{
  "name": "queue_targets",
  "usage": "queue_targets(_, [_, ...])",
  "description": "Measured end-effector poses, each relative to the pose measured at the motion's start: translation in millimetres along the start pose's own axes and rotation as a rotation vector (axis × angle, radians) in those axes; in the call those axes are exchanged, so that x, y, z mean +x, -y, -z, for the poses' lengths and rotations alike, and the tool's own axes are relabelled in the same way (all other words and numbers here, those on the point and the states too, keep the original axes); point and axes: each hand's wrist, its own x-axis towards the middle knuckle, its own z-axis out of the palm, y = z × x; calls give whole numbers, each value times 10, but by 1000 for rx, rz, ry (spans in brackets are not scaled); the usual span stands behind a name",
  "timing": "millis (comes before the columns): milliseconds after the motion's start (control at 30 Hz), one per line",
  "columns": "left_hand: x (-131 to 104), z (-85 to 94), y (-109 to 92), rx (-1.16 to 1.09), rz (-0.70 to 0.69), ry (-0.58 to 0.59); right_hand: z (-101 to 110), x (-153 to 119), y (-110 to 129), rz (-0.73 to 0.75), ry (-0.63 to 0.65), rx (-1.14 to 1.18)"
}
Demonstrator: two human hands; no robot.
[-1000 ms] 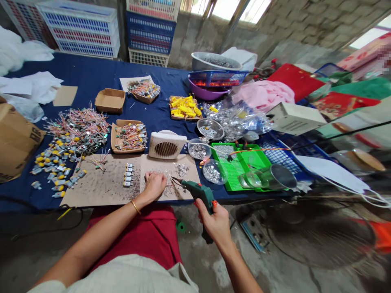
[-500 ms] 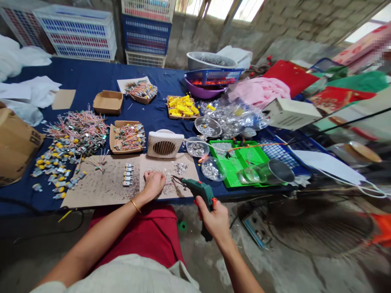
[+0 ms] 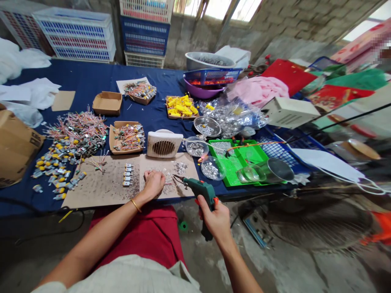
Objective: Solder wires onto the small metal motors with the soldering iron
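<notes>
My right hand (image 3: 215, 215) is wrapped round the grip of a green soldering gun (image 3: 200, 189), whose thin tip points left over the cardboard sheet (image 3: 100, 191). My left hand (image 3: 153, 183) rests on the cardboard with its fingers pressed together; what they hold is too small to name, though a thin wire shows just right of them. A short column of small silver motors (image 3: 127, 175) stands left of that hand. Behind it is a white vented fan box (image 3: 165, 144). Small metal bits (image 3: 179, 167) lie beyond the gun's tip.
A large heap of wired parts (image 3: 82, 130) and yellow-capped motors (image 3: 51, 167) covers the left. Cardboard trays (image 3: 106, 103) and a box of yellow parts (image 3: 181, 107) stand behind. Right are round dishes (image 3: 213, 168) and a green basket (image 3: 229, 173). A floor fan (image 3: 320, 221) stands lower right.
The soldering gun and my right hand have shifted very slightly to the right. My left hand stays in place on the cardboard.
</notes>
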Motion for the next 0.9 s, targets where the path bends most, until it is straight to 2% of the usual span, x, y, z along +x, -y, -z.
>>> queue_targets(133, [9, 45, 49, -66, 39, -3, 58, -23, 41, -64, -13, 70])
queue_targets(233, [-30, 129, 182, -87, 73, -51, 46, -38, 125, -198, -39, 214])
queue_targets(367, [-190, 265, 369, 36, 61, -68, -171, 0, 266, -405, -72, 513])
queue_targets(533, [-382, 390, 429, 91, 33, -121, -437, 19, 346, -456, -64, 670])
queue_targets(733, [-236, 372, 402, 80, -13, -58, -381, -95, 288, -512, -98, 691])
queue_targets(900, [-132, 327, 416, 93, 10, -62, -338, -107, 226, -555, -112, 683])
